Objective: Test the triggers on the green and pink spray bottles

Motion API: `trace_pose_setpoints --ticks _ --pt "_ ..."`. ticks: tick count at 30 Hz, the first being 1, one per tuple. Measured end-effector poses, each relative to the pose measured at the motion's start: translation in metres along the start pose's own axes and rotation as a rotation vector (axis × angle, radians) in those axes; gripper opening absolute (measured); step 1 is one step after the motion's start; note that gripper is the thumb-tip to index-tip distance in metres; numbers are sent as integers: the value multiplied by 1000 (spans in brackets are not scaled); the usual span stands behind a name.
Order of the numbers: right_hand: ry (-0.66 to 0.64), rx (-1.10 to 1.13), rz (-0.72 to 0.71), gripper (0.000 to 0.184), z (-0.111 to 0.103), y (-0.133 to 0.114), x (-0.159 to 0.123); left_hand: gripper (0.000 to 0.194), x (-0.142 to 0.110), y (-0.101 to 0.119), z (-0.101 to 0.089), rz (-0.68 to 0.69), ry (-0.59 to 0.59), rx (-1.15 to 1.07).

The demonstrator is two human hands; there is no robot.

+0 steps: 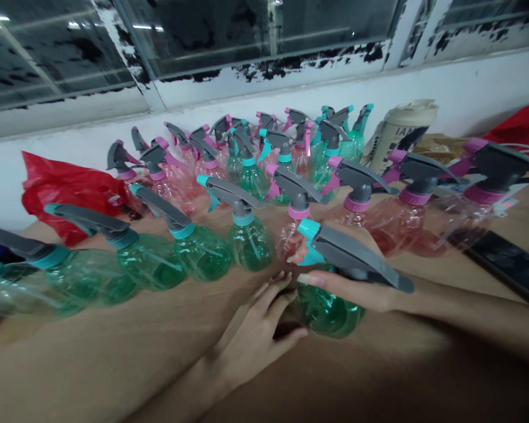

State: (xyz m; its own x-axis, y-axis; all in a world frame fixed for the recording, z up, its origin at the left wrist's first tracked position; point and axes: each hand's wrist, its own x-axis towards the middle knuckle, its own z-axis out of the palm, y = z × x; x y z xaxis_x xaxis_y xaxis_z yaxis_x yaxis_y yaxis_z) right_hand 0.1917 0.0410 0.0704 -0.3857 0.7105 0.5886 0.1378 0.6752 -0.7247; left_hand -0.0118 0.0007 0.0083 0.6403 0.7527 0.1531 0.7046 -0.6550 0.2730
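Note:
A green spray bottle with a grey and teal trigger head stands in front of me, tilted a little. My right hand is wrapped round its neck, just under the head, the thumb on the near side. Left of the bottle, my left hand rests low over the table, fingers stretched out and apart. Its fingertips come close to the bottle's side; whether they touch it I cannot tell. Behind both hands runs a row of spray bottles, among them a green one and a pink one.
More pink and green spray bottles crowd the back by the wall. A red plastic bag lies at left. At right are a cream cup, a dark phone and a cable. Windows line the wall above the wooden table.

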Motion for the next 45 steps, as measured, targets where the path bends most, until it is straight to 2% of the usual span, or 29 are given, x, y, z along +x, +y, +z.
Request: trace_pose_setpoints --ticks 6,10,15,27,40,45 --pt "-11 -6 -15 16 -2 4 1 54 0 2 0 8 22 29" --pt "-3 55 -14 30 -2 2 -2 54 -1 2 1 13 44 37" --pt "-4 68 29 38 -1 -1 -4 52 -1 2 1 15 69 47" --pt "-4 40 55 28 -1 -3 -2 55 -2 1 0 -9 21 25" --pt "27 34 31 26 1 -3 -2 55 -1 0 1 -5 10 4" --pt "22 -33 41 15 2 0 0 55 1 2 -1 -6 -4 17"
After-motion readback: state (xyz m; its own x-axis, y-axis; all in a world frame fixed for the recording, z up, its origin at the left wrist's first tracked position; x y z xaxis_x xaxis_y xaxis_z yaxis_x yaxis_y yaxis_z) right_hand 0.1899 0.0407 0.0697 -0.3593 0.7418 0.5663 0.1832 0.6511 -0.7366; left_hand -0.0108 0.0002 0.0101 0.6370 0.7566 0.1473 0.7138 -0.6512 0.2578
